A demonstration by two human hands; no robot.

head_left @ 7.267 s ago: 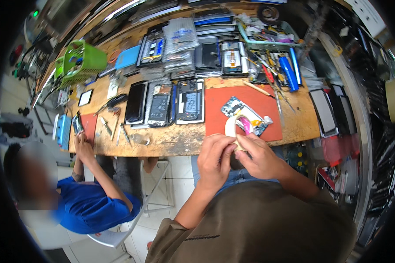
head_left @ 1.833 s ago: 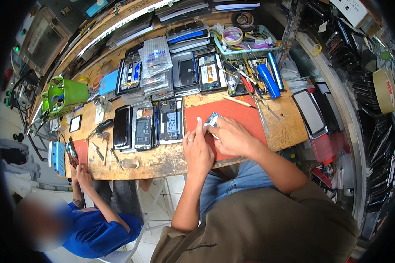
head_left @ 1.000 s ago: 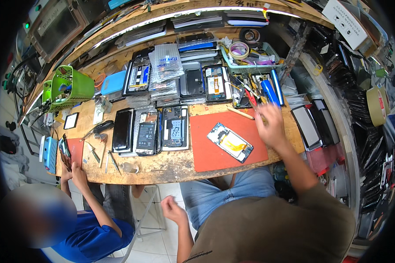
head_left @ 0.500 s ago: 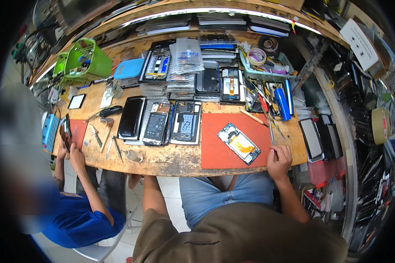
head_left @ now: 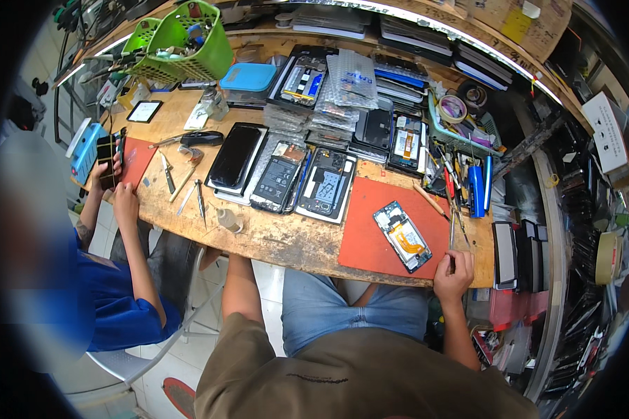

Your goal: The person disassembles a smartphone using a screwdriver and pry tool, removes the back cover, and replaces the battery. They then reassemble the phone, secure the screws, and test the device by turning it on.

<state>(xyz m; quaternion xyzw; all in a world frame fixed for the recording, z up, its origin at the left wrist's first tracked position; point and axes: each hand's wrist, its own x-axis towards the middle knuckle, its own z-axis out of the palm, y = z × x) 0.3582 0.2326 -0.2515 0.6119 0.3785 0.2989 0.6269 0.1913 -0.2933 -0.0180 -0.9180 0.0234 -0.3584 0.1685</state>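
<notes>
My right hand (head_left: 454,272) rests at the front right edge of the bench with its fingers curled around a thin metal tool, seemingly tweezers (head_left: 452,234), pointing away from me. Left of it, an opened phone (head_left: 402,237) lies tilted on an orange-red mat (head_left: 363,241), its white inside and yellow flex cable exposed. My left forearm (head_left: 240,279) passes below the bench edge, which hides that hand. Beyond the mat's right side lies a wooden-handled tool (head_left: 430,199).
Several phones, including a black-screened one (head_left: 236,155), and bubble-wrapped stacks fill the bench's middle. A small glass bottle (head_left: 229,221) stands near the front edge. At left, a co-worker in a blue shirt (head_left: 119,307) holds a phone (head_left: 107,157). Tools and blue cylinders (head_left: 476,190) crowd the right.
The view has shifted, so the bench appears farther right and slightly turned. My right hand stays at the bench edge by the mat. The co-worker's phone now faces more toward the view.
</notes>
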